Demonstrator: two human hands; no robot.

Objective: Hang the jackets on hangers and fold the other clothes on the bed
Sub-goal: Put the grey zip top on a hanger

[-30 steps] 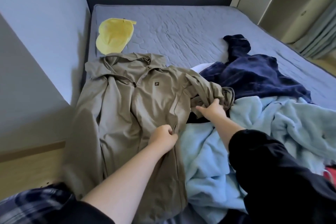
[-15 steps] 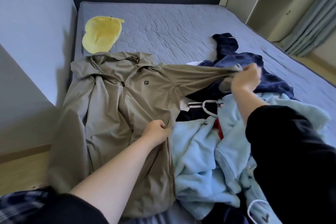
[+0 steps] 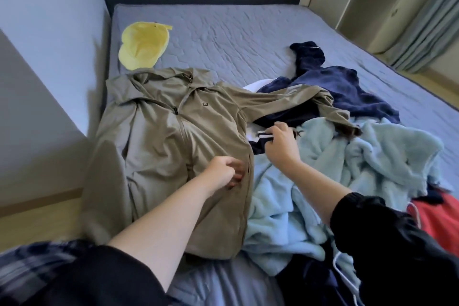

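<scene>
Khaki jacket (image 3: 173,136) spread flat, no hanger yet; left grip (image 3: 222,172) pinches its front, right grip (image 3: 280,143) grasps a striped cuff (image 3: 262,137) beside it; heap (image 3: 347,161) unfolded.

The khaki jacket (image 3: 159,136) is smooth matt cloth (thin-looking), the pale-blue garment (image 3: 372,164) fluffy fleece.

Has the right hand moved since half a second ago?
Yes. The right hand left the navy fleece and came back toward the tan jacket, now gripping the striped garment.
</scene>
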